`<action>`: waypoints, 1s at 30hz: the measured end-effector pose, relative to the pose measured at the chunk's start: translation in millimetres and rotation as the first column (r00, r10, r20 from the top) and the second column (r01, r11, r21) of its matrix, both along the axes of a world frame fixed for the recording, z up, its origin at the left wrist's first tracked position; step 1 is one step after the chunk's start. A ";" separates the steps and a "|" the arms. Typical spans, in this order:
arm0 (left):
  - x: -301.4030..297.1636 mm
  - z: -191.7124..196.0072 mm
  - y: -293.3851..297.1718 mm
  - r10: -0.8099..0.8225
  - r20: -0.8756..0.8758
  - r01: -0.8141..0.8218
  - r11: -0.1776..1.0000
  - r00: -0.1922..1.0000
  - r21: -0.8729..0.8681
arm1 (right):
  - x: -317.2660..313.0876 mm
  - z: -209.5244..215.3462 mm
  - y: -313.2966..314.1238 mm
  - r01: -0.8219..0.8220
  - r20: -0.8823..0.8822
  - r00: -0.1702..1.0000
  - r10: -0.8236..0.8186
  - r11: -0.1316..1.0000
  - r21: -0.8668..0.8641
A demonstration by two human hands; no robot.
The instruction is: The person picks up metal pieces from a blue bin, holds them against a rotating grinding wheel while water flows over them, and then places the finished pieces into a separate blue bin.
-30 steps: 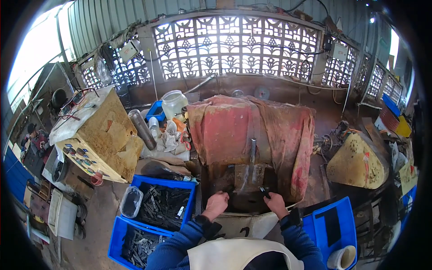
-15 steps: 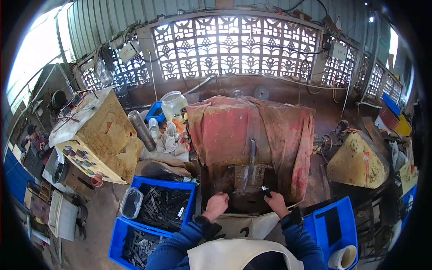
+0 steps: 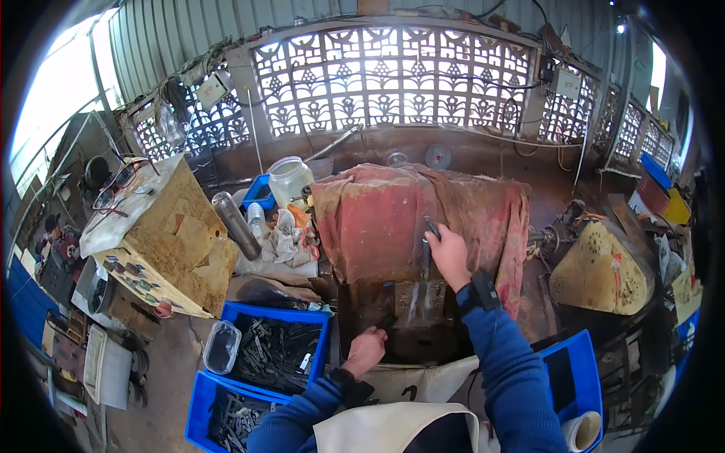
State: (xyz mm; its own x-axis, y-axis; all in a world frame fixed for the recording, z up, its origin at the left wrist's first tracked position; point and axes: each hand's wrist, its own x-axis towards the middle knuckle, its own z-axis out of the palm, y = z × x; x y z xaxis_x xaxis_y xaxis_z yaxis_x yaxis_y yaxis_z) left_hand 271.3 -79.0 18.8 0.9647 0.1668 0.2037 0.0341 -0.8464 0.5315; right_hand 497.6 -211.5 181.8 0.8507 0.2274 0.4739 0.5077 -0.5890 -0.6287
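Note:
My right hand (image 3: 451,257) is raised in front of the red cloth cover (image 3: 377,226), beside the top of an upright metal pipe (image 3: 425,260). Its fingers are closed on a slim dark piece (image 3: 431,226), too small to name. Lower down, my left hand (image 3: 366,352) stays at the left side of the dark wet basin (image 3: 427,347). Its fingers are curled together, and whatever they may hold is hidden. Behind the pipe's foot, a wet plate-like block (image 3: 420,300) stands in the basin.
Two blue bins (image 3: 323,343) of dark flat metal pieces stand at my left, with a clear plastic tub (image 3: 222,347) on one rim. A stained control box (image 3: 181,234) is beyond. Another blue bin (image 3: 593,370) with a pale cup (image 3: 581,430) is at right. A person (image 3: 60,241) sits far left.
My right hand has risen from the basin to the top of the pipe, carrying a small dark piece. My left hand has hardly moved.

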 end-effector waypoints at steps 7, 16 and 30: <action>2.0 -1.7 3.1 -0.030 0.009 0.030 1.000 1.000 -0.004 | 14.3 6.7 20.9 0.049 0.152 0.988 -0.016 0.976 -0.214; 2.0 3.6 -0.8 -0.129 -0.008 0.130 0.991 0.992 0.014 | 0.1 -12.1 7.7 -0.021 0.180 0.981 0.077 0.955 -0.295; 18.3 -20.4 4.6 -0.224 0.019 0.225 0.961 0.974 -0.159 | 15.0 -22.9 5.2 -0.088 0.095 0.990 0.106 0.980 -0.178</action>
